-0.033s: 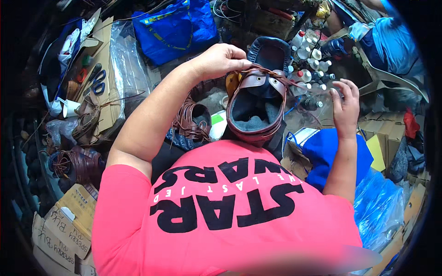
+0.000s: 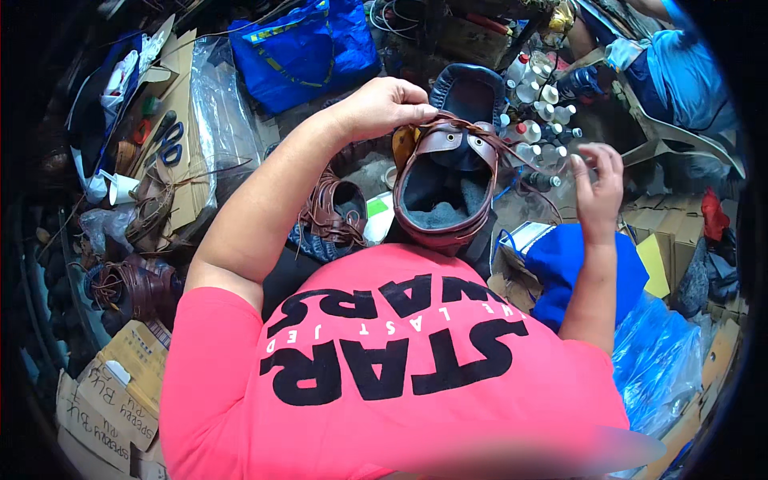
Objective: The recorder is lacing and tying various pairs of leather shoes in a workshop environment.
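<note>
A brown leather shoe [image 2: 444, 234] with a dark lining stands upright in front of me, its heel close to my shirt and its toe pointing away. Two pale eyelet tabs [image 2: 439, 141] show at its throat, where a brown shoelace [image 2: 460, 122] crosses. My left hand [image 2: 390, 106] is closed, thumb and fingers pinching the lace at the shoe's upper left. Off to the right, my right hand [image 2: 600, 186] is raised with curled fingers, slightly blurred; the lace's loose length runs from the shoe toward its thumb and fingertips, which appear pinched on it.
Another brown laced shoe [image 2: 346, 204] lies left of this one. Several small bottles [image 2: 544, 120] crowd beyond on the right. A blue bag [image 2: 308, 60] is at the back, blue-handled scissors [image 2: 170, 144] at the left, and blue cloth [image 2: 580, 268] beneath my right forearm. Another person [image 2: 680, 76] is at the far right.
My right hand has shifted very slightly down and left, its fingers a little more bent. My left hand and the shoe look unmoved.
</note>
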Available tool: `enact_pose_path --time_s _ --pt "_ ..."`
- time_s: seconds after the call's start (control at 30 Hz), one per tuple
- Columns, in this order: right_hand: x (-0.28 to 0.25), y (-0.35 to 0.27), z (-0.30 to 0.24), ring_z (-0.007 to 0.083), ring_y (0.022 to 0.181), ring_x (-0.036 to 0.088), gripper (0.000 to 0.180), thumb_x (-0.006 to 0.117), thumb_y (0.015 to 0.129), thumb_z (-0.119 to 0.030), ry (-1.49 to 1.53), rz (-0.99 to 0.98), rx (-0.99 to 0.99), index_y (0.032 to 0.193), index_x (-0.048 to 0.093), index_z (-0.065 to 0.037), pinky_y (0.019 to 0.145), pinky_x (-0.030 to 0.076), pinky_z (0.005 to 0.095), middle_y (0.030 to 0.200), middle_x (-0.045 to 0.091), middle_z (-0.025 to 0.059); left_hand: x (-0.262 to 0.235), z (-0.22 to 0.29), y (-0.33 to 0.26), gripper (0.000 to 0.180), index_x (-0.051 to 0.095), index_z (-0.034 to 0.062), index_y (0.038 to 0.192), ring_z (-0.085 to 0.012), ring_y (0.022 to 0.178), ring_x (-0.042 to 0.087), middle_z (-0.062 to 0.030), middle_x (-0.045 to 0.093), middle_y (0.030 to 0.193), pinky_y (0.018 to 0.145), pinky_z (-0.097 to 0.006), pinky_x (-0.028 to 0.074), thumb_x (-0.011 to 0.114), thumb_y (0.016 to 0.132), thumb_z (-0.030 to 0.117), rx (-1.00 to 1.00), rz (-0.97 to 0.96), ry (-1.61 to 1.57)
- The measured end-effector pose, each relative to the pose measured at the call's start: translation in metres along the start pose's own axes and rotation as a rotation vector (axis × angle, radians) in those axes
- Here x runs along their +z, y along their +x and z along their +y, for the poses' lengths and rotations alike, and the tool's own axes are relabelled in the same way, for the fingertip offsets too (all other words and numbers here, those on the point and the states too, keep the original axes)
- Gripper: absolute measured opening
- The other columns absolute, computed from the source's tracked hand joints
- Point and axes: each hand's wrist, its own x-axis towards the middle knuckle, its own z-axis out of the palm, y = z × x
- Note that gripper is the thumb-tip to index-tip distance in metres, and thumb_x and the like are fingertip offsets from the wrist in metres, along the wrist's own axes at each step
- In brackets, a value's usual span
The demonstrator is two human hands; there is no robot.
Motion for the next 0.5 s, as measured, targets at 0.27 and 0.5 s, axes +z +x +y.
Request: enact_pose_path --time_s 0.27,0.5 --pt "0.061 -0.034 -0.033 0.0243 0.077 0.058 0.017 0.065 0.073 -0.013 0.276 -0.288 0.109 0.089 0.063 -0.008 0.072 0.043 0.0342 0.088 0.061 0.0083 0.006 0.006 -0.002 0.022 0.061 0.0023 0.077 -0.0033 0.064 0.043 0.0058 0.049 0.066 0.057 -0.021 0.037 0.059 0.085 0.023 -0.049 0.004 -0.024" --pt "0.053 -0.023 -0.014 0.0140 0.074 0.053 0.011 0.055 0.084 -0.009 0.702 -0.515 0.384 0.083 0.063 -0.002 0.070 0.041 0.0246 0.080 0.058 0.0052 -0.001 0.003 -0.002 0.024 0.063 0.0012 0.082 -0.0073 0.068 0.051 -0.0003 0.058 0.069 0.064 -0.024 0.043 0.061 0.083 0.025 -0.054 0.007 -0.042"
